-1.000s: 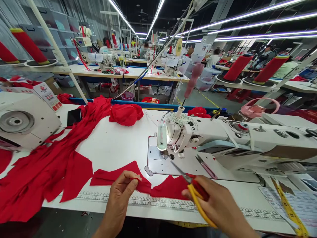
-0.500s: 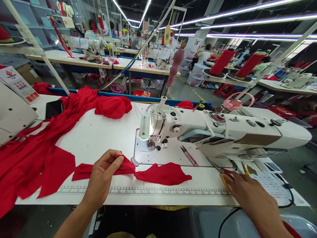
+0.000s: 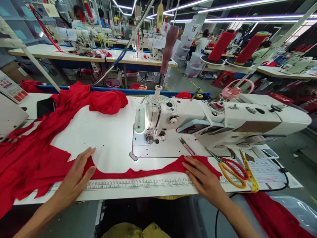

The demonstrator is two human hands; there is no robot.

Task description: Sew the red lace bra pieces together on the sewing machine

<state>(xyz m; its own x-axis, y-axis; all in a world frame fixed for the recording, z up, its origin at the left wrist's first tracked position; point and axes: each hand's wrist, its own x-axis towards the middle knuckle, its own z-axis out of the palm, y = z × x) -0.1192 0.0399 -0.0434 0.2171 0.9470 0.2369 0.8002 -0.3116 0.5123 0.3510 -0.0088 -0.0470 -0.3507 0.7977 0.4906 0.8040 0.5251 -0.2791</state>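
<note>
A long red fabric strip (image 3: 146, 172) lies stretched along the printed ruler (image 3: 138, 183) at the front edge of the white table (image 3: 104, 132). My left hand (image 3: 76, 175) lies flat, fingers apart, on the strip's left end. My right hand (image 3: 203, 175) presses flat on its right end. Scissors with red and yellow handles (image 3: 229, 167) lie on the table just right of my right hand. The white sewing machine (image 3: 198, 122) stands behind the strip.
A heap of red fabric pieces (image 3: 32, 152) covers the table's left part, with a red bundle (image 3: 106, 100) further back. Small snips (image 3: 187, 148) rest on the machine bed, a yellow tape measure (image 3: 249, 172) at right. Other sewing stations and people fill the background.
My right hand has put the scissors down on the table and moved onto the strip. My left hand released its pinch; both hands spread the red pieces out flat along the ruler.
</note>
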